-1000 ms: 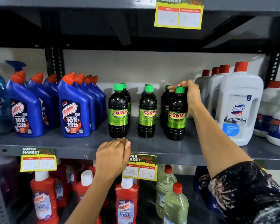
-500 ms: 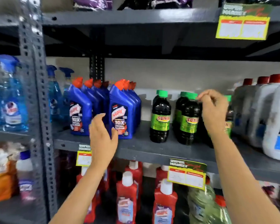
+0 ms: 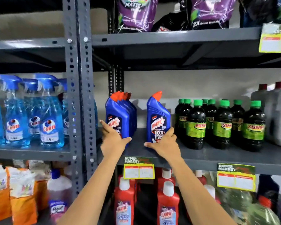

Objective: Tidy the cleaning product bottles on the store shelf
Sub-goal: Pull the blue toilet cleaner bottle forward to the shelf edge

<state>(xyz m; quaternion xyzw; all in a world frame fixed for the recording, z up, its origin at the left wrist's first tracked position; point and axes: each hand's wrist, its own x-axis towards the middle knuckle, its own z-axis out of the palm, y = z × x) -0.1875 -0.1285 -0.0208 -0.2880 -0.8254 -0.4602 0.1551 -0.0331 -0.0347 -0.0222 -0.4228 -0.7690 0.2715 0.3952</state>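
"HARPIC 10X TOTAL" on blue toilet cleaner bottle [image 3: 157, 118], "Colin" on blue spray bottles [image 3: 49, 117], "SUNNY" partly readable on dark green-capped bottles [image 3: 195, 125], "SUPER MARKET" on shelf price tag [image 3: 138, 168], "MATIC" on purple pouch [image 3: 135, 13]

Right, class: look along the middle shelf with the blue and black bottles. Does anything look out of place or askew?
One blue bottle stands alone, apart from the blue row, with a gap of bare shelf between them. The right hand is on it, the left hand on the row. Nothing is spilled or tipped.
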